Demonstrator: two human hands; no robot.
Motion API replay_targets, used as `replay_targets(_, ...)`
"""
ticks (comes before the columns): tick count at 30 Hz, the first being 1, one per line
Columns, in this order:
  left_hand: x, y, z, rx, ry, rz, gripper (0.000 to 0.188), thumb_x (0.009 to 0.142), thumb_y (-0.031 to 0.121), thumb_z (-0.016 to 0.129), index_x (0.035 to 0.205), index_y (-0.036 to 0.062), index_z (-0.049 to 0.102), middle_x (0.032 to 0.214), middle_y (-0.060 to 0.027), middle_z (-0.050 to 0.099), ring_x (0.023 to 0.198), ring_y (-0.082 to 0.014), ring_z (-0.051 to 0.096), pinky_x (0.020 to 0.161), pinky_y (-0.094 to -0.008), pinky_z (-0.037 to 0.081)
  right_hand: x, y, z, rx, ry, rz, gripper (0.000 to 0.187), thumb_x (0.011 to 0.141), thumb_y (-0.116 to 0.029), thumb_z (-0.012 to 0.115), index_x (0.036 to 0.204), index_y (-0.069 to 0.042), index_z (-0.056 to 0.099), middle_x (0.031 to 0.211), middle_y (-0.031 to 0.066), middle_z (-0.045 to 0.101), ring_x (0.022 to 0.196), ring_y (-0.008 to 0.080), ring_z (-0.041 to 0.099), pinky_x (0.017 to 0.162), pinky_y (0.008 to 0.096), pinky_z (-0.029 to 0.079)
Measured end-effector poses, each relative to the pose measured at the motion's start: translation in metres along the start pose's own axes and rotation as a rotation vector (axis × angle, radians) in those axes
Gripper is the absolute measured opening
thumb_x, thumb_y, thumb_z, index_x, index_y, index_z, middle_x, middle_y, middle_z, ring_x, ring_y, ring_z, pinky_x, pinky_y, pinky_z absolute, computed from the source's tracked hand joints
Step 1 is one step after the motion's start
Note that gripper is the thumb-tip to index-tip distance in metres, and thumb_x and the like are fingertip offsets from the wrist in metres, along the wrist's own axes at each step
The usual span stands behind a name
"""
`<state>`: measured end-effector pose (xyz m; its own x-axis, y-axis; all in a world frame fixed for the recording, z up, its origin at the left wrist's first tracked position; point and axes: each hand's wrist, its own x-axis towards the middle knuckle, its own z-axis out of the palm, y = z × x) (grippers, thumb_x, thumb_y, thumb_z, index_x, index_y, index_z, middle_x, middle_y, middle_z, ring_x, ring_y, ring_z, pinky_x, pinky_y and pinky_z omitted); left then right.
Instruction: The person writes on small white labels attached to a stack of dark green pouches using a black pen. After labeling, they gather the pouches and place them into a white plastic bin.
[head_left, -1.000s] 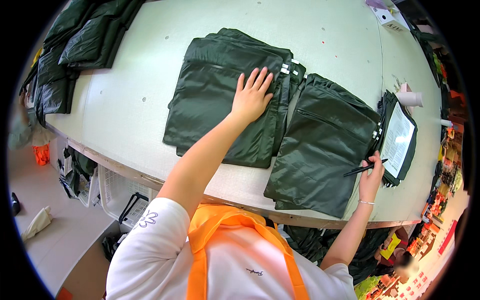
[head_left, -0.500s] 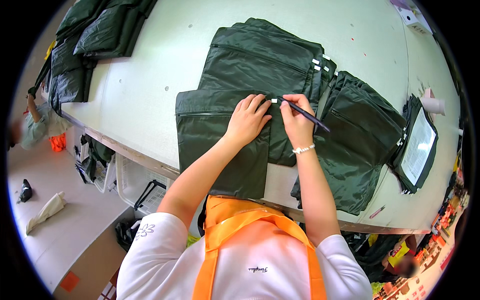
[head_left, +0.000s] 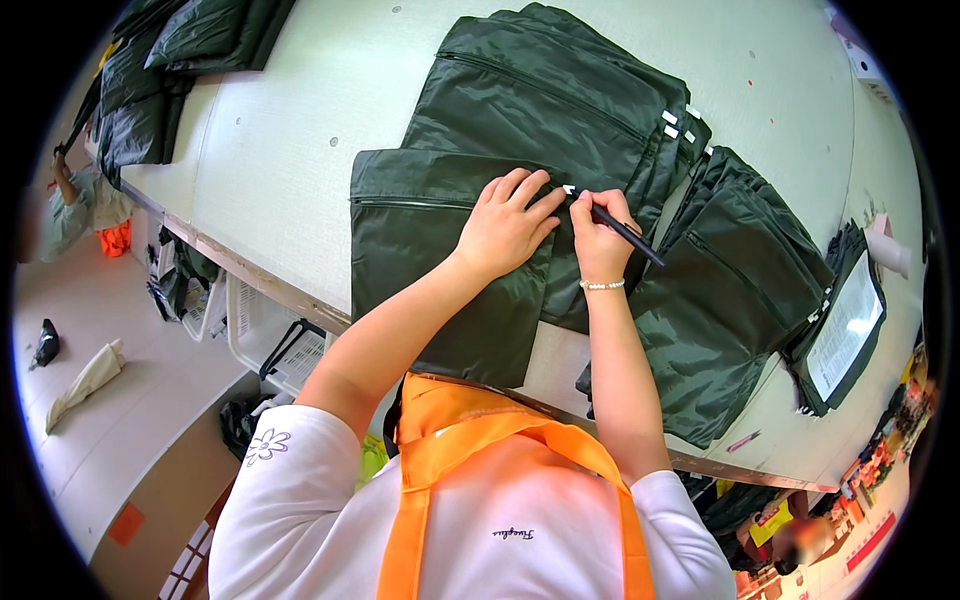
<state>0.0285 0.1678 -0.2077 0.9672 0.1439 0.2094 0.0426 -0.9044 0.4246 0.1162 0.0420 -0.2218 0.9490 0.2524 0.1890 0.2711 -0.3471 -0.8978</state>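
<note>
My left hand (head_left: 508,225) lies flat with its fingers spread on a dark green fabric panel (head_left: 410,270), which has a zipper across its upper part. The black pen (head_left: 628,234) is pinched in my right hand (head_left: 602,245), close to my left fingertips. Its tip is at a small white tag (head_left: 569,189) on the panel's right edge; whether it touches, I cannot tell. Behind lies a stack of similar zippered panels (head_left: 540,100) with white tags on the right side. Right of my right hand, another pile of dark green panels (head_left: 700,330) reaches the table's front edge.
At far right, a printed white sheet (head_left: 842,325) rests on dark fabric beside a white roll (head_left: 888,250). Puffy dark green bundles (head_left: 215,40) sit at the table's far left. White plastic baskets (head_left: 265,325) stand below the table edge. A person (head_left: 85,205) is at far left.
The pen tip remains by the tag while my right hand has turned slightly. The table and stacks appear shifted in view as my head moved.
</note>
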Motion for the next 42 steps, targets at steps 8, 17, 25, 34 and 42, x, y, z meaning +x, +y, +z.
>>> replay_targets(8, 0.003, 0.002, 0.001, -0.002, 0.000, -0.007, 0.036, 0.087, 0.026, 0.064, 0.122, 0.0149, 0.062, 0.127, -0.0071, 0.054, 0.120, -0.0300, 0.049, 0.098, -0.0439, 0.042, 0.002, -0.004, -0.002, 0.049, -0.031, 0.017, 0.015, 0.082, -0.007, 0.071, 0.075, -0.003, 0.058, 0.057, 0.0049, 0.056, 0.049, 0.0106, 0.050, 0.048, 0.0260, 0.042)
replay_targets(17, 0.002, 0.003, 0.000, -0.008, 0.004, -0.013, 0.036, 0.087, 0.026, 0.064, 0.121, 0.0152, 0.063, 0.126, -0.0075, 0.055, 0.120, -0.0302, 0.049, 0.098, -0.0439, 0.042, 0.001, -0.003, -0.004, -0.002, -0.038, -0.019, 0.015, 0.082, -0.008, 0.071, 0.075, -0.003, 0.058, 0.057, 0.0054, 0.055, 0.048, 0.0109, 0.049, 0.048, 0.0263, 0.042)
replay_targets(25, -0.003, -0.012, 0.002, -0.306, 0.223, -0.113, 0.034, 0.091, 0.020, 0.057, 0.122, 0.0051, 0.057, 0.127, -0.0141, 0.055, 0.119, -0.0343, 0.049, 0.102, -0.0450, 0.038, -0.017, -0.038, -0.016, -0.371, -0.170, -0.117, 0.015, 0.088, -0.012, 0.067, 0.099, -0.005, 0.060, 0.081, 0.0124, 0.064, 0.078, 0.0273, 0.061, 0.069, 0.0408, 0.047)
replay_targets(34, 0.048, -0.005, -0.022, -0.454, 0.564, -0.107, 0.035, 0.095, 0.016, 0.049, 0.126, -0.0007, 0.053, 0.132, -0.0194, 0.052, 0.123, -0.0369, 0.047, 0.106, -0.0437, 0.034, -0.051, -0.122, -0.095, -0.129, -0.238, 0.007, 0.029, 0.077, 0.014, 0.047, 0.098, -0.005, 0.054, 0.091, 0.0143, 0.060, 0.083, 0.0313, 0.063, 0.075, 0.0373, 0.051)
replay_targets(42, 0.126, 0.020, 0.044, -0.035, 0.075, 0.130, 0.050, 0.096, 0.031, 0.053, 0.142, 0.0124, 0.045, 0.153, -0.0089, 0.037, 0.141, -0.0283, 0.033, 0.115, -0.0461, 0.025, -0.012, -0.061, -0.354, -0.515, 0.067, 0.224, 0.019, 0.091, 0.001, 0.061, 0.108, 0.000, 0.051, 0.103, 0.0098, 0.055, 0.090, 0.0186, 0.055, 0.084, 0.0285, 0.046)
